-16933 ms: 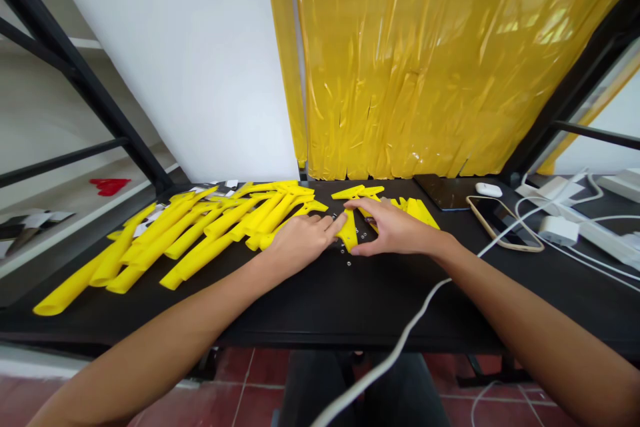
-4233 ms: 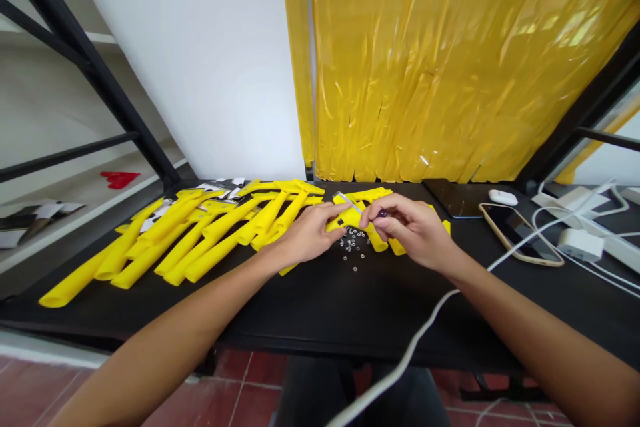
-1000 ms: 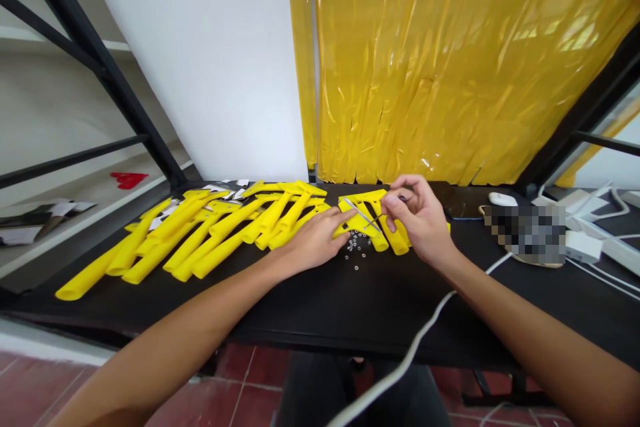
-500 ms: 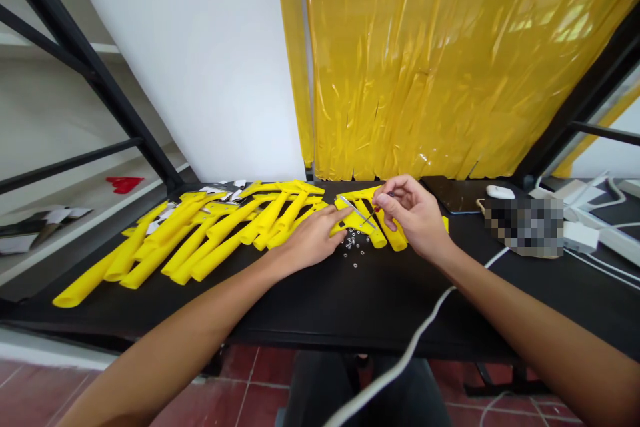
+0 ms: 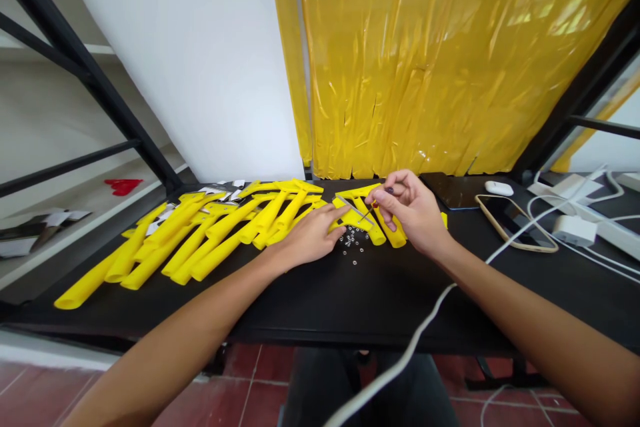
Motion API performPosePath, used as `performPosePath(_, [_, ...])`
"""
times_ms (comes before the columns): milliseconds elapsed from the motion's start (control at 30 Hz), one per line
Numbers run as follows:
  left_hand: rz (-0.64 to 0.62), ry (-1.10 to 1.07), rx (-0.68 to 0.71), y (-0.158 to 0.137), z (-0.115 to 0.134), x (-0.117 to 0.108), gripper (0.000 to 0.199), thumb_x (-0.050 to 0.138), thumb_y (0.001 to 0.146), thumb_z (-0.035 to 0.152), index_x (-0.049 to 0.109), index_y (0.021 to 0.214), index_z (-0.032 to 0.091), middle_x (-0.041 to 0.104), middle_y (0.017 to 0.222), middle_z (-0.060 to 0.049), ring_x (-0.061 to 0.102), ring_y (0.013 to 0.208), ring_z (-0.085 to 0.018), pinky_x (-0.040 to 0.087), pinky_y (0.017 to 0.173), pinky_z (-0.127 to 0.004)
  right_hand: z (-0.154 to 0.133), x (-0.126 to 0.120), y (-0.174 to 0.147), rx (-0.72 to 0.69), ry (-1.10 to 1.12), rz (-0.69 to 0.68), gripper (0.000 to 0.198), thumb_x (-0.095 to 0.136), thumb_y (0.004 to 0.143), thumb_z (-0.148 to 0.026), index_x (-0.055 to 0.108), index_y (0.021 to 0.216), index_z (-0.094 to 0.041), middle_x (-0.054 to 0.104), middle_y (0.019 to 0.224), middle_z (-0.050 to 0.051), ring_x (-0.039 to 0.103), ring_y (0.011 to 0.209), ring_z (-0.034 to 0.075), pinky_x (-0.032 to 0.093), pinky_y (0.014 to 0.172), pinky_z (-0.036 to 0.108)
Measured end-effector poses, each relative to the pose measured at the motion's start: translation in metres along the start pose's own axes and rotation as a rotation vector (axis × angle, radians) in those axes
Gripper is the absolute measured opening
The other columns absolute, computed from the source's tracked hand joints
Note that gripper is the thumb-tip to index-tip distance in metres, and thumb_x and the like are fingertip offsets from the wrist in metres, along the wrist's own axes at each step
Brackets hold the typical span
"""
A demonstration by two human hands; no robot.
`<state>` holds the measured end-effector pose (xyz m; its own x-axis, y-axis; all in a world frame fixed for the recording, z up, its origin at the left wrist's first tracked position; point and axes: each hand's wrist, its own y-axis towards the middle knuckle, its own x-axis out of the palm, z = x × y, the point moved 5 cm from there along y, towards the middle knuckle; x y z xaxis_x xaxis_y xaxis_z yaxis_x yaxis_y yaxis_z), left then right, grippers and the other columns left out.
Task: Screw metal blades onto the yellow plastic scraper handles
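My left hand (image 5: 313, 235) lies at a yellow plastic part (image 5: 349, 218), with this part's edge between thumb and fingers. A thin grey metal strip (image 5: 349, 205) runs slantwise over the part. In my right hand (image 5: 407, 207) a small screwdriver (image 5: 368, 213) is pinched between thumb and fingers, its slim shaft pointing down and left to the same part. Small metal nuts (image 5: 354, 240) are scattered on the black table just below it. Other yellow tubular parts (image 5: 391, 233) lie under and beside my right hand.
Many yellow tube-shaped parts (image 5: 210, 233) are heaped on the left of the black table (image 5: 310, 310). At right lie a phone (image 5: 517, 223), a white earbud case (image 5: 499, 188), a dark tablet (image 5: 450, 192) and a white charger (image 5: 575, 230). A white cable (image 5: 425, 327) crosses the table's front edge.
The screwdriver's tip has moved left along the yellow part, and my right hand has shifted slightly up and left. My left hand stays nearly in place.
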<state>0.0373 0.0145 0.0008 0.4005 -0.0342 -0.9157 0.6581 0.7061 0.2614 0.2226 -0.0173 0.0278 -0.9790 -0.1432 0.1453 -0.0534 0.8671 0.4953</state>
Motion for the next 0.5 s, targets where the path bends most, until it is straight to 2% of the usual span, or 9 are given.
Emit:
performPosePath(133, [-0.003, -0.001, -0.003, -0.0015, 0.0009, 0.0001, 0.051, 0.050, 0.101, 0.035, 0.053, 0.150, 0.021, 0.064, 0.131, -0.012, 0.061, 0.119, -0.029, 0.047, 0.106, -0.044, -0.0045, 0.0028, -0.0017, -0.024, -0.059, -0.039, 0.022, 0.067, 0.094, -0.040, 0.067, 0.105, -0.021, 0.067, 0.085, 0.002, 0.053, 0.053, 0.008, 0.044, 0.041, 0.021])
performPosePath(200, [-0.008, 0.001, -0.009, -0.0019, 0.0008, 0.0005, 0.051, 0.049, 0.101, 0.035, 0.052, 0.150, 0.021, 0.064, 0.130, -0.012, 0.062, 0.118, -0.029, 0.047, 0.105, -0.043, -0.0049, 0.0061, -0.0027, -0.015, -0.070, -0.064, 0.027, 0.063, 0.097, -0.043, 0.068, 0.112, -0.021, 0.066, 0.089, 0.003, 0.052, 0.053, 0.008, 0.045, 0.042, 0.022])
performPosePath(267, [-0.007, 0.005, -0.003, -0.0019, 0.0012, 0.0007, 0.051, 0.049, 0.101, 0.035, 0.052, 0.150, 0.021, 0.064, 0.132, -0.012, 0.061, 0.119, -0.029, 0.047, 0.106, -0.043, -0.0039, 0.0072, -0.0030, -0.010, -0.069, -0.056, 0.031, 0.069, 0.093, -0.044, 0.064, 0.115, -0.023, 0.067, 0.090, 0.001, 0.052, 0.052, 0.007, 0.044, 0.041, 0.022])
performPosePath(367, [-0.004, 0.012, 0.004, -0.0019, 0.0022, 0.0002, 0.052, 0.051, 0.100, 0.034, 0.051, 0.151, 0.021, 0.063, 0.134, -0.012, 0.061, 0.122, -0.029, 0.046, 0.107, -0.042, -0.0014, 0.0039, -0.0025, -0.009, -0.063, -0.007, 0.035, 0.079, 0.085, -0.042, 0.057, 0.107, -0.024, 0.068, 0.082, -0.002, 0.051, 0.048, 0.007, 0.041, 0.039, 0.020])
performPosePath(500, [-0.007, 0.018, -0.010, -0.0024, 0.0030, -0.0007, 0.050, 0.050, 0.101, 0.035, 0.053, 0.149, 0.023, 0.064, 0.133, -0.011, 0.061, 0.122, -0.029, 0.046, 0.106, -0.041, -0.0026, -0.0016, -0.0018, -0.049, -0.125, 0.023, 0.024, 0.072, 0.091, -0.042, 0.065, 0.101, -0.021, 0.067, 0.084, 0.001, 0.051, 0.051, 0.008, 0.043, 0.042, 0.023])
